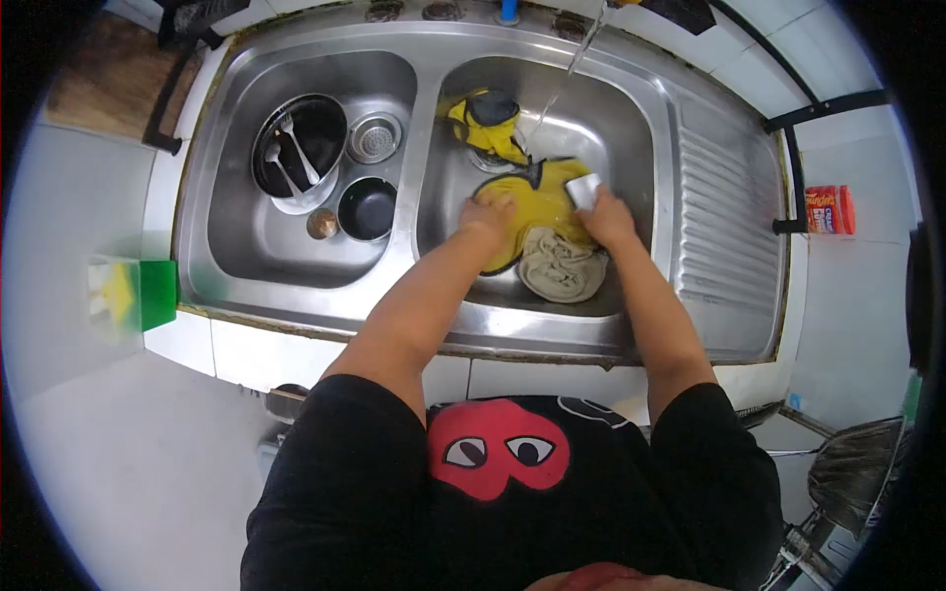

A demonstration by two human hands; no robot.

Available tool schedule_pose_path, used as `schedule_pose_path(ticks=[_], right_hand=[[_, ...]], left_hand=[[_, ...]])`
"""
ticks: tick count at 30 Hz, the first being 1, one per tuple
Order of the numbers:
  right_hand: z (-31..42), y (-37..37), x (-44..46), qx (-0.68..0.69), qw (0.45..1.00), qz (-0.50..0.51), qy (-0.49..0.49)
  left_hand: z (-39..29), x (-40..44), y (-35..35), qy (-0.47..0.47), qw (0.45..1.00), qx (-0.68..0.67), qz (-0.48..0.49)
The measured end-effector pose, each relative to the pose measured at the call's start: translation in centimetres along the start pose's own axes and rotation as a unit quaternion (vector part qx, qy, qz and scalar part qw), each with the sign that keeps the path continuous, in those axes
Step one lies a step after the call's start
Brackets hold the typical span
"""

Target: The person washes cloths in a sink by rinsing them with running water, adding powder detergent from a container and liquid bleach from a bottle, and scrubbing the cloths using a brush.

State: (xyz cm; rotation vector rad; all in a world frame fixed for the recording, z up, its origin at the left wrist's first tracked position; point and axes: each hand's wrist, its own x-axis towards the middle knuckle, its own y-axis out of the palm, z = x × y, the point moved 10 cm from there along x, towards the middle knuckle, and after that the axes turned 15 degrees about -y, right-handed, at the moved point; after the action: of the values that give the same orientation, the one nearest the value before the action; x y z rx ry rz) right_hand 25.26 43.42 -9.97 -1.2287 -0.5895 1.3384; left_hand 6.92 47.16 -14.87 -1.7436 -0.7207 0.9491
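Observation:
In the right basin lies a wet yellow cloth item with dark trim (540,205), spread out. My left hand (490,219) grips its left side, with the fingers bent onto the fabric. At the right side of the cloth, my right hand (609,219) is closed around a small white block (582,189) that touches the fabric; whether it is soap or a sponge I cannot tell. A bundled beige cloth (562,266) sits just below, between my forearms. Farther back, a second yellow and black cloth item (488,125) is crumpled by the drain.
Water (560,94) runs down into the right basin (636,128). The left basin (246,231) holds a dark pan (264,163) with a fork (301,153) and spoon (281,167), plus a small black pot (369,208). A ribbed drainboard (734,217) adjoins on the right.

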Motion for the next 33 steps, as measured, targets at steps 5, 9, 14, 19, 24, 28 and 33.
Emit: schedule_pose_path(ticks=[5, 9, 14, 19, 24, 28, 33], right_hand=[[2.2, -0.3, 1.8, -0.021, 0.998, -0.014, -0.051], [9.3, 1.6, 1.8, 0.119, 0.982, -0.024, -0.142], [11.0, 6.3, 1.0, 0.080, 0.976, 0.021, -0.200], [2.4, -1.1, 7.0, 0.024, 0.990, -0.124, -0.068], [12.2, 3.5, 1.4, 0.099, 0.956, -0.085, -0.264], [7.1, 1.1, 5.5, 0.050, 0.986, -0.092, -0.133], [1.2, -0.6, 7.0, 0.005, 0.995, -0.084, -0.052]], left_hand=[[-0.9, -5.7, 0.8, 0.012, 0.894, 0.200, 0.401], [1.1, -4.2, 1.0, -0.010, 0.963, 0.091, 0.253], [2.7, -5.4, 1.9, -0.098, 0.930, 0.150, 0.322], [2.5, -5.3, 1.1, -0.097, 0.932, 0.178, 0.299], [1.9, -5.2, 0.8, -0.064, 0.926, 0.204, 0.311], [0.8, -6.3, 0.1, -0.027, 0.914, 0.243, 0.323], [1.3, -7.1, -0.9, -0.030, 0.909, 0.230, 0.345]])
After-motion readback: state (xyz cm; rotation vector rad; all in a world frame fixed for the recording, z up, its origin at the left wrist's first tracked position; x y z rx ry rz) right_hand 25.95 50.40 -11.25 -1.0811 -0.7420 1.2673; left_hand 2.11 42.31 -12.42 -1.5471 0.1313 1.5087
